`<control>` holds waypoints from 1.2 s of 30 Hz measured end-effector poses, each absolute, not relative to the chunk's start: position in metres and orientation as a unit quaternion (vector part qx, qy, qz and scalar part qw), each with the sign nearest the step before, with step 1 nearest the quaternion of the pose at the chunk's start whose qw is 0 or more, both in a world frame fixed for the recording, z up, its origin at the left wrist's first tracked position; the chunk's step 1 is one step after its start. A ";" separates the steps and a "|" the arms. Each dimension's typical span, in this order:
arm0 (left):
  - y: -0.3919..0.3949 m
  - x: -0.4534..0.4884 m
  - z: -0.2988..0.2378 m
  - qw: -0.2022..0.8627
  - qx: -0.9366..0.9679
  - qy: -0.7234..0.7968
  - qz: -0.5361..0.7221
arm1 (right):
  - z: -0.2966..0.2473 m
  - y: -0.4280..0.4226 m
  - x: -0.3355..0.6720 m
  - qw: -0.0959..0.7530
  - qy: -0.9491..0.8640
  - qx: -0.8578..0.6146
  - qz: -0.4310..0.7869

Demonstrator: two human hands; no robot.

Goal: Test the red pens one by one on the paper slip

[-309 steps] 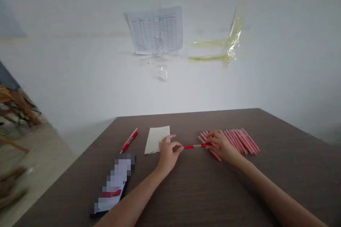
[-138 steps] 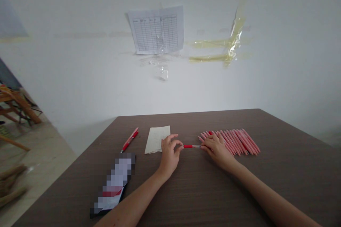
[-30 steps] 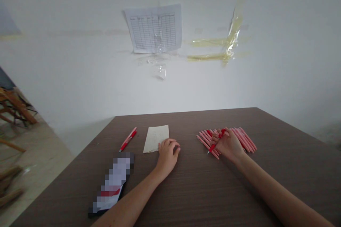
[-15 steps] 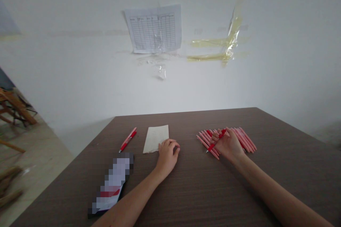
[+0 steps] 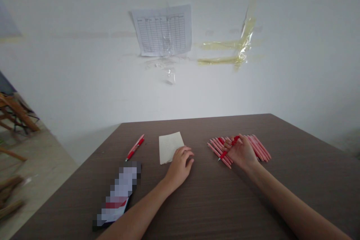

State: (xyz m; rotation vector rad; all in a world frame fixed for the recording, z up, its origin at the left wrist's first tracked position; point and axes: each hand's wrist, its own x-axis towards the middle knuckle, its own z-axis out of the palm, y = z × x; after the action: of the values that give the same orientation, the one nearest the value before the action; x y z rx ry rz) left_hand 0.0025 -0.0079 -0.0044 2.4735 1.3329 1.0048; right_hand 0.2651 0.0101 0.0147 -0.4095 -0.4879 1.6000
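My left hand (image 5: 181, 163) rests palm down, its curved fingers apart, over the right edge of a small cream sheet of paper (image 5: 170, 146). Faint writing shows on that sheet; its lower right corner is under the hand. My right hand (image 5: 242, 153) is turned partly palm up, with its fingers closed around a red pen (image 5: 223, 156). The pen slants across the fingers, tip pointing down to the left. Beneath and behind this hand lies a row of pink pens (image 5: 260, 148), partly hidden by it, with a few red ones among them.
To the left, a pink pen (image 5: 138, 143) and a red pen (image 5: 135, 150) lie side by side on the brown table (image 5: 213, 206). A blurred-out dark-edged object (image 5: 119, 195) is beside my left forearm. A white wall (image 5: 180, 99) stands behind the table.
The cream paper has slid to the right and turned slightly, along with my left hand on it. My right hand and the red pen have hardly moved.
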 end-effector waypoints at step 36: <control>-0.009 -0.013 -0.002 0.034 0.790 0.590 0.165 | 0.016 0.013 0.267 0.654 -0.209 -0.176 0.705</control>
State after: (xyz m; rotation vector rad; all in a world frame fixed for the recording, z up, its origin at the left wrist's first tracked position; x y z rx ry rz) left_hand -0.0129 -0.0092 -0.0015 2.4294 1.8138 0.5091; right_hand 0.2674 0.0127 0.0159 -0.3984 -0.4741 1.6002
